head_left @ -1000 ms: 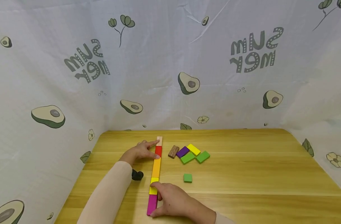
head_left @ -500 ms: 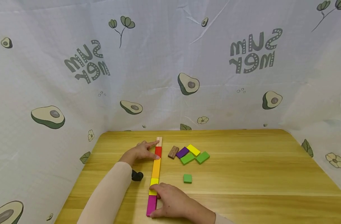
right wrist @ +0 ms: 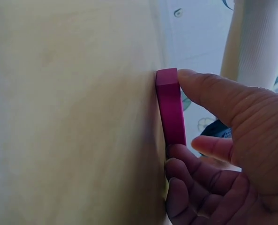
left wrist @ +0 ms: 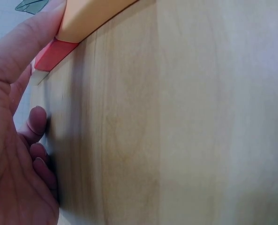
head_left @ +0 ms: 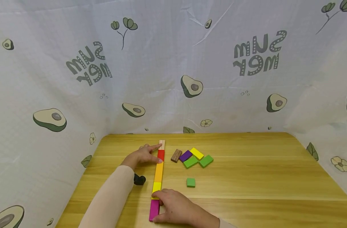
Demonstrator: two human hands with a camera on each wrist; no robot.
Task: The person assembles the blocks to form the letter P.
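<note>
On the table lies a straight row of flat wooden blocks: natural wood [head_left: 162, 143], red [head_left: 161, 154], orange [head_left: 159, 173], yellow [head_left: 156, 186] and magenta [head_left: 154, 207]. My left hand [head_left: 145, 154] touches the row from the left, index finger straight on the natural wood block and thumb where red meets orange. Its other fingers curl beside the row in the left wrist view. At the near end, my right hand [head_left: 177, 207] holds the magenta block, thumb at its near corner and index finger over the yellow block close to the magenta one. Other fingers rest along the side.
Right of the row lie a brown block [head_left: 176, 155], a purple block [head_left: 186, 155], a yellow block [head_left: 197, 153] and two green blocks [head_left: 206, 161]. A small green square [head_left: 191, 182] lies nearer. A black object [head_left: 139, 180] shows beside the left sleeve. Printed cloth [head_left: 162, 63] surrounds the table.
My right index finger has slid a little toward me along the yellow block, while its thumb stays at the near end. The left hand and the blocks look unmoved; the view has tilted slightly.
</note>
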